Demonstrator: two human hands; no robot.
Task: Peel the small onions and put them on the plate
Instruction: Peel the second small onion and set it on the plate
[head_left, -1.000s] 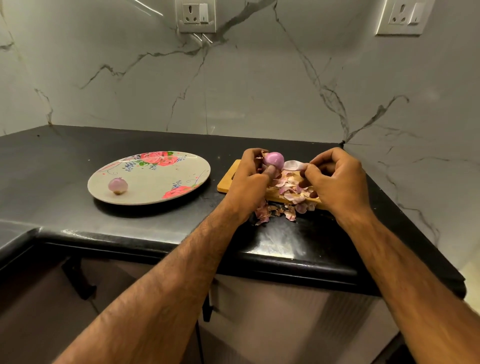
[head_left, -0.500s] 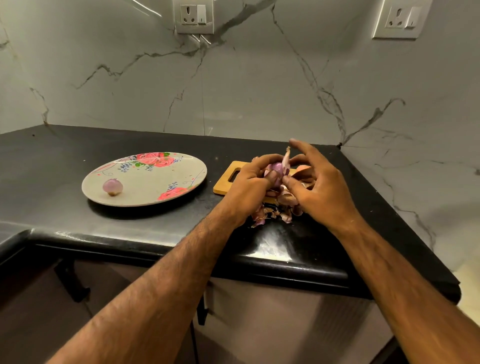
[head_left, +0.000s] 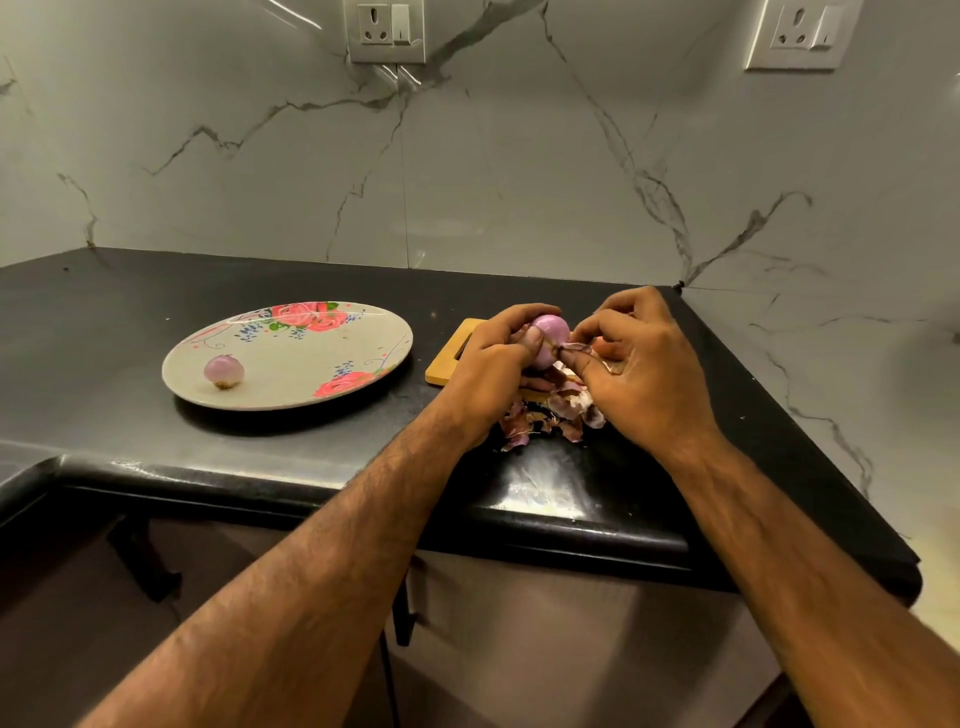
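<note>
My left hand (head_left: 491, 364) holds a small pink onion (head_left: 550, 338) above the wooden cutting board (head_left: 451, 364). My right hand (head_left: 639, 364) pinches a strip of papery skin (head_left: 574, 349) at the onion's right side. One peeled onion (head_left: 223, 371) lies on the left part of the flowered plate (head_left: 322, 358), which stands left of the board. A heap of loose onion skins (head_left: 550, 415) lies on the board's front edge and on the counter below my hands. Most of the board is hidden by my hands.
The black counter (head_left: 130, 312) runs to a rounded front edge (head_left: 311, 478) with cabinet fronts below. A marble wall rises behind and to the right, close to the board, with two sockets (head_left: 387, 31) high up.
My right hand has let go of the earlier strip and come back to the onion, now pinching skin at its lower right. The left hand has turned the onion slightly.
</note>
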